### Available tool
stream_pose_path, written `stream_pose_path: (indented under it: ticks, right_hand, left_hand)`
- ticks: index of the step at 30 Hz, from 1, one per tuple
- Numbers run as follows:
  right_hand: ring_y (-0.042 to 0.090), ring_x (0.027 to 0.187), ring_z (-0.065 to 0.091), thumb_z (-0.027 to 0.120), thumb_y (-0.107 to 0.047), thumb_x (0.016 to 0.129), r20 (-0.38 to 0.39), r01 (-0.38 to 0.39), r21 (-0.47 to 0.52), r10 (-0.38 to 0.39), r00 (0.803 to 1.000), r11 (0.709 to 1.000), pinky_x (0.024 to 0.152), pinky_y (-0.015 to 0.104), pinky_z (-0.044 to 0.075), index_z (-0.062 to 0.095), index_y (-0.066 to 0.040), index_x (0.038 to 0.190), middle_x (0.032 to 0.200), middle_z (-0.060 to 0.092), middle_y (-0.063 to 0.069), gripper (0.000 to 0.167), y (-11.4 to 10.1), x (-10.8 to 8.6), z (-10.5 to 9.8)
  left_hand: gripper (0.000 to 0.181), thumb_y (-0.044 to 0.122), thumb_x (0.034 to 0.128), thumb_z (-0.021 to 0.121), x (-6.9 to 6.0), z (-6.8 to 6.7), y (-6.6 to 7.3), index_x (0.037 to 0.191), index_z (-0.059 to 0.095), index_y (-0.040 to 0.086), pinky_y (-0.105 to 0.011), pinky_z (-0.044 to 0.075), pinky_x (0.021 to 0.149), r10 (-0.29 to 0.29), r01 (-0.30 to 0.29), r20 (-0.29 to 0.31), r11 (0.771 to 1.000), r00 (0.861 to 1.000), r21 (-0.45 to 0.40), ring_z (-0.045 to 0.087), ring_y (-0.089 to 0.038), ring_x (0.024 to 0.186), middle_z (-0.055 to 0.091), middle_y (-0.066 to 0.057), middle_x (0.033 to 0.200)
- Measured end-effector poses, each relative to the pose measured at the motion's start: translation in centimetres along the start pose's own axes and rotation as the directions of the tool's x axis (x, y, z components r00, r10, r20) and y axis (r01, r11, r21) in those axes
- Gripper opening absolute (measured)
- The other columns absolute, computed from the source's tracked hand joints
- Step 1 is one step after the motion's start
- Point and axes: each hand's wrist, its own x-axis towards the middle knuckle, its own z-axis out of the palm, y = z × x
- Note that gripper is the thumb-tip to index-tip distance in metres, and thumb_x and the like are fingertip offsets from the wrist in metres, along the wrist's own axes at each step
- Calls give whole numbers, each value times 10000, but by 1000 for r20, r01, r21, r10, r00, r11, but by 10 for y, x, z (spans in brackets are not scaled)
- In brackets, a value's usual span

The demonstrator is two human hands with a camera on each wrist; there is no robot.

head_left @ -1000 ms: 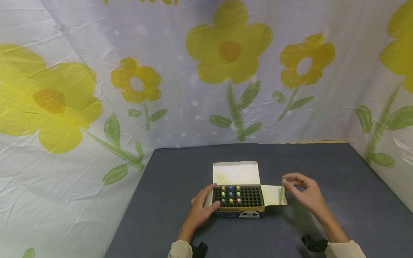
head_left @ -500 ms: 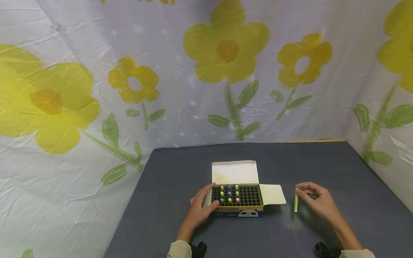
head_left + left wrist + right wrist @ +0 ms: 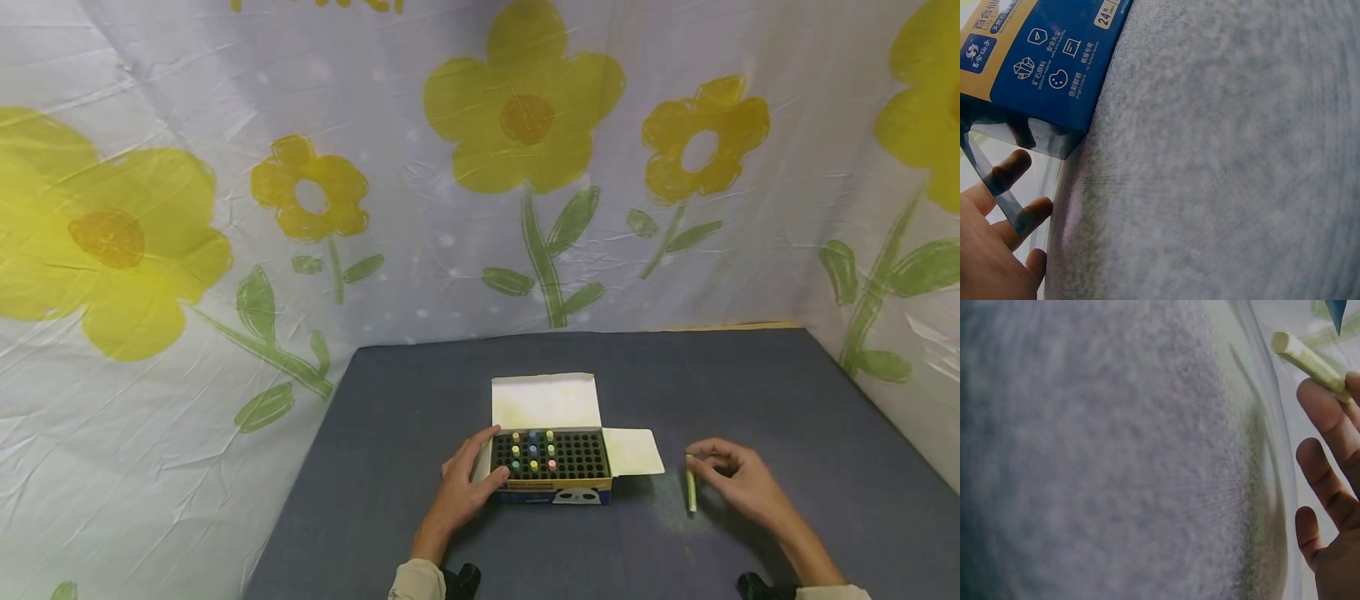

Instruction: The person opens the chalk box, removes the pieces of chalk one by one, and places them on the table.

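Note:
In the head view, an opened chalk box [image 3: 540, 486] holds a black rack of holes with several coloured chalks [image 3: 533, 450] upright in its left part. My left hand [image 3: 459, 497] grips the box's left end, index finger at the back corner and thumb at the front corner. The blue box side [image 3: 1060, 69] and the loosely bent other fingers show in the left wrist view. Right of the box, my right hand [image 3: 742, 483] pinches a yellow-green chalk stick [image 3: 691, 487] by its upper end, nearly upright. In the right wrist view that chalk [image 3: 1310, 364] slants out from the fingertips.
The box's white lid [image 3: 546, 402] stands raised at the back, and a white side flap [image 3: 633, 452] sticks out to the right. A dark grey cloth [image 3: 420, 383] covers the table. Behind it hangs a white curtain [image 3: 420, 275] with yellow flowers.
My right hand has moved right, away from the side flap, and then toward me and lower with the chalk stick. My left hand stays on the box.

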Motion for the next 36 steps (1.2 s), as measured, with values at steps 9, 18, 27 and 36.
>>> stream_pose_path:
  ticks: [9, 18, 27, 36]
  right_hand:
    - [58, 727, 660, 685, -231, 984, 50, -24, 0, 24, 998, 1000, 700, 301, 507, 691, -54, 1128, 780, 739, -24, 228, -3, 4, 7]
    - [23, 709, 641, 702, -194, 969, 78, 46, -29, -44, 996, 999, 681, 280, 508, 717, -67, 1060, 775, 722, -57, 157, -4, 6, 12]
    - [4, 621, 591, 728, -155, 931, 88, 56, -79, -49, 995, 995, 574, 244, 470, 735, -110, 989, 765, 704, -56, 74, -7, 10, 18]
    - [-76, 617, 515, 765, -143, 877, 20, 200, -302, -203, 979, 932, 776, 396, 413, 717, -239, 879, 693, 603, -215, 108, -5, 12, 25]
  left_hand:
    - [613, 430, 925, 685, 0, 1, -2, 1499, 476, 378, -640, 239, 1037, 2, -2, 3, 1000, 1000, 0, 549, -299, 1283, 550, -9, 1498]
    - [607, 429, 930, 680, 1, 0, -1, 1499, 475, 378, -631, 230, 1044, -1, 1, 7, 1000, 1000, -12, 551, -299, 1272, 544, -20, 1506]
    - [611, 452, 939, 669, 1, 1, -4, 1507, 449, 417, -614, 259, 1020, -2, 2, 14, 1000, 1000, 11, 563, -290, 1237, 544, -19, 1503]
    - [613, 434, 944, 671, 0, 0, -3, 1513, 444, 410, -623, 237, 1033, -1, 2, 23, 1000, 1000, -6, 549, -312, 1283, 534, -19, 1515]
